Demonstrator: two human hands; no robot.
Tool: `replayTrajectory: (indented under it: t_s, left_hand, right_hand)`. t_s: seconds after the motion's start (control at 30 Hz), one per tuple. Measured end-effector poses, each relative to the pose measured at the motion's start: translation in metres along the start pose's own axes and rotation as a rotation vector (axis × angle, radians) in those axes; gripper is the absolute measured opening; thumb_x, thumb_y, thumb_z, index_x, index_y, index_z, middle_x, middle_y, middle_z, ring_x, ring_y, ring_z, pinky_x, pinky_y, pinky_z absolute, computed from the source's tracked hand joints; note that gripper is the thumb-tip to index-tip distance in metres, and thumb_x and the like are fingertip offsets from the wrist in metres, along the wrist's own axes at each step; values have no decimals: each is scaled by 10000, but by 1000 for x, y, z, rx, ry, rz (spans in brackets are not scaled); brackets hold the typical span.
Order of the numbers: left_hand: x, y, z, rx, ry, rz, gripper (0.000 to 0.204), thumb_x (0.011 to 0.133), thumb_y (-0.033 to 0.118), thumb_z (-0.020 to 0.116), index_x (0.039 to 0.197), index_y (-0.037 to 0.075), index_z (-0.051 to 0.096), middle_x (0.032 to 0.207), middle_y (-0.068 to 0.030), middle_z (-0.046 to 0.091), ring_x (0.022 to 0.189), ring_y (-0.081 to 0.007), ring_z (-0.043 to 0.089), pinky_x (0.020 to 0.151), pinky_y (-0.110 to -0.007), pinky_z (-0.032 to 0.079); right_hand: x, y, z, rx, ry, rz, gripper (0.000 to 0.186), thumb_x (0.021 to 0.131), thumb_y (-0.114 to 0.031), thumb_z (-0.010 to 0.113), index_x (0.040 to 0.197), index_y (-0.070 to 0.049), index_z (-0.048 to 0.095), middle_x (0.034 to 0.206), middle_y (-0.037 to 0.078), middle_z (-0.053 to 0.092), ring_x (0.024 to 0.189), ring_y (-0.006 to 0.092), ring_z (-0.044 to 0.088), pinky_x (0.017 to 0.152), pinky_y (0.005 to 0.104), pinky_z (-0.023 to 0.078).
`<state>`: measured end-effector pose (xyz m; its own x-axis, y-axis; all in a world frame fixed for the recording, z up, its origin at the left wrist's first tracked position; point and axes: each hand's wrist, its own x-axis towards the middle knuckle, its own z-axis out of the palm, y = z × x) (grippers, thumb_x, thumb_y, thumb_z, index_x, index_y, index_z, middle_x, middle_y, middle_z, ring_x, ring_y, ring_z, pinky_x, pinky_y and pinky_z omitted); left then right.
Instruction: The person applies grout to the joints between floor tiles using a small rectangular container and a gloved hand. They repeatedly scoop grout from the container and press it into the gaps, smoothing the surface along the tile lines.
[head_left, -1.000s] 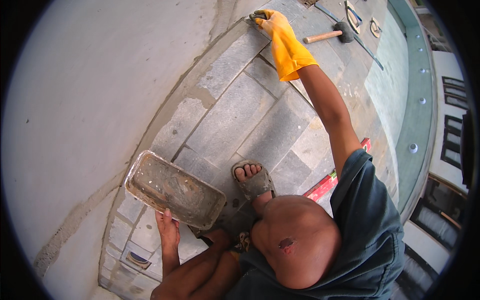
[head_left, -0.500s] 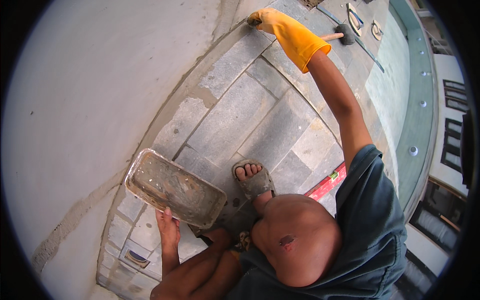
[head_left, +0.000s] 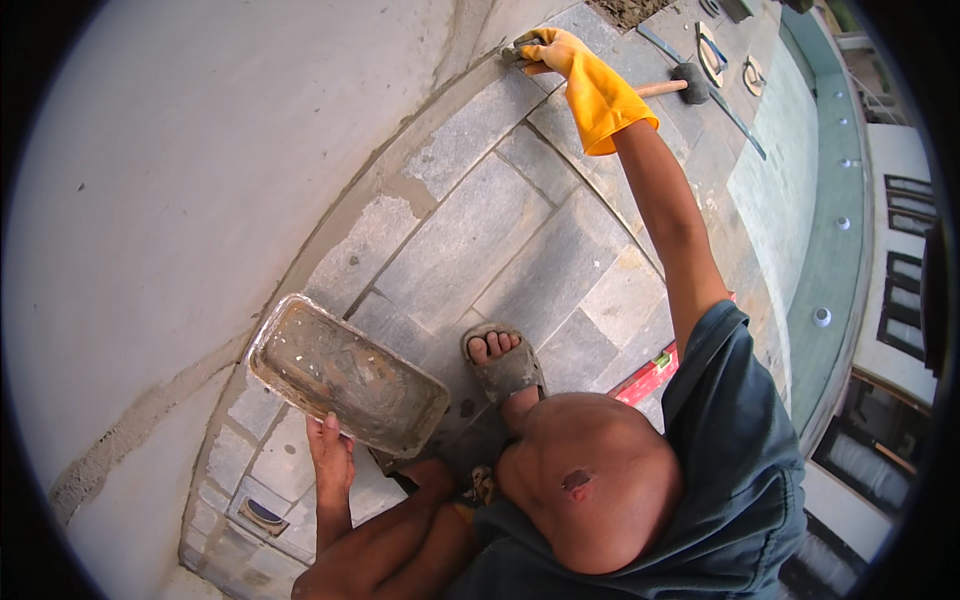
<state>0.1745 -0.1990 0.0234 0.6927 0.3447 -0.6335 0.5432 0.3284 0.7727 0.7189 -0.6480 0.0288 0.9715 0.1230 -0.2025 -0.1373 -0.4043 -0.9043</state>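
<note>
A rectangular tub (head_left: pixel 275 340), its inside smeared with grey-brown mortar, tilts over the paving close to the wall. My bare left hand (head_left: pixel 332 462) grips its near rim, thumb over the edge and the fingers underneath. Far ahead, my right hand (head_left: pixel 541 50) wears a yellow rubber glove with dirty grey fingertips. Its fingers are curled at the mortar strip (head_left: pixel 405 190) where the wall meets the grey stone tiles (head_left: pixel 470 240). What lies in those fingers, if anything, is hidden.
My sandalled foot (head_left: pixel 505 365) stands beside the tub. A red spirit level (head_left: pixel 645 378) lies to its right. Beyond my right glove are a rubber mallet (head_left: pixel 690 84), a long bluish bar (head_left: pixel 735 122) and a pair of flip-flops (head_left: pixel 712 55). A pale green pool (head_left: pixel 800 190) borders the right side.
My right gloved hand has shifted slightly to the right and turned, showing more of its curled fingers. My left hand still holds the tub in nearly the same place.
</note>
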Motion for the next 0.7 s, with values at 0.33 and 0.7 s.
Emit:
replayTrajectory:
  t_s: [0.33, 0.7]
  left_hand:
    - [-1, 3, -9, 58, -42, -49, 441, 1004, 307, 513, 1389, 123, 401, 1098, -3, 584, 695, -57, 553, 507, -193, 448]
    - [-2, 8, -2, 84, 12, -61, 444, 1003, 307, 508, 1396, 127, 405, 1053, 13, 577, 559, -40, 470, 462, -189, 404]
  right_hand:
    - [13, 30, 34, 642, 258, 72, 253, 983, -128, 576, 1199, -4, 619, 1007, 112, 710, 770, 210, 720, 703, 296, 619]
    - [-17, 0, 16, -629, 209, 255, 317, 903, -308, 697, 1131, -88, 715, 791, 64, 700, 616, 161, 649, 592, 317, 536]
